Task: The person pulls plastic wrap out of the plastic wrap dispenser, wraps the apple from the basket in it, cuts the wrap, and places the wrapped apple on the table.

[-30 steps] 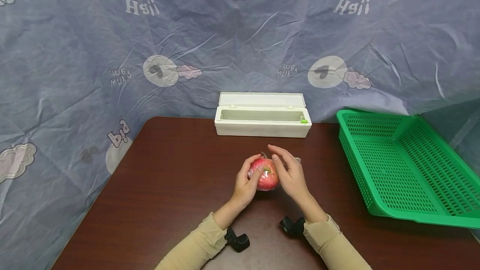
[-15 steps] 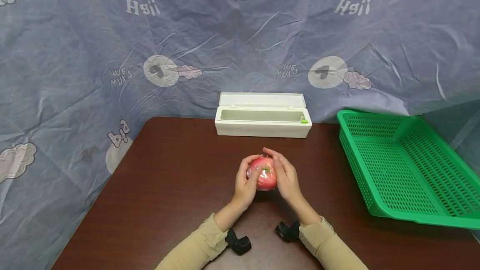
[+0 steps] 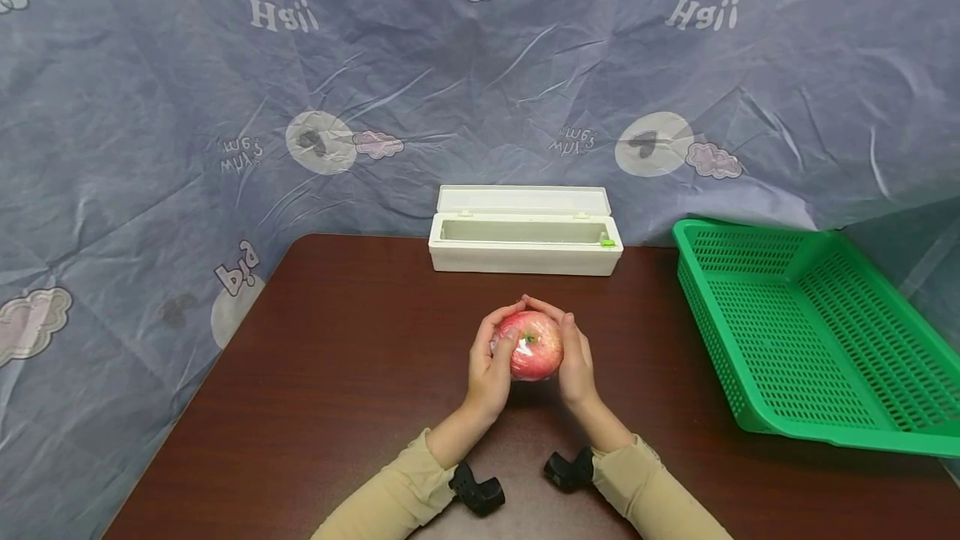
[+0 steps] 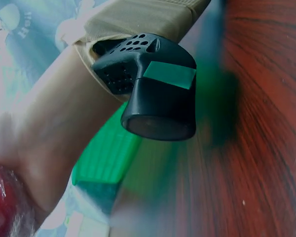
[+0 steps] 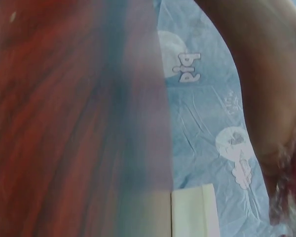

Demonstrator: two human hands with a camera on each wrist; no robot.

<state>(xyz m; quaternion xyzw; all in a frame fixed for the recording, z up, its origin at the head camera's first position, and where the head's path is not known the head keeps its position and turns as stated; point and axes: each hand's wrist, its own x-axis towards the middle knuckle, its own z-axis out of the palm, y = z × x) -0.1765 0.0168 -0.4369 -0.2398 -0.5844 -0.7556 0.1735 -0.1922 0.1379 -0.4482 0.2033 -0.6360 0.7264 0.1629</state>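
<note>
A red apple (image 3: pixel 536 347) wrapped in shiny cling film is held above the table between both hands, its stem facing up. My left hand (image 3: pixel 487 369) grips its left side, thumb over the film and fingers round the back. My right hand (image 3: pixel 576 365) cups the right side, thumb upright along it and fingers reaching behind. The fingertips of both hands meet at the far side. In the left wrist view, part of the wrapped apple (image 4: pixel 2 202) shows at the lower left edge. Crinkled film (image 5: pixel 283 202) shows beside a hand in the right wrist view.
A long white box (image 3: pixel 525 259) with its lid raised stands at the back of the brown table (image 3: pixel 337 373). On the right sits a green perforated basket (image 3: pixel 795 357). A patterned blue-grey cloth (image 3: pixel 480 90) hangs behind. Each wrist wears a black camera (image 3: pixel 568 471).
My right hand has come in from beside the apple and closed against its right side. The loose film that stuck out is no longer visible. My left hand has kept its grip.
</note>
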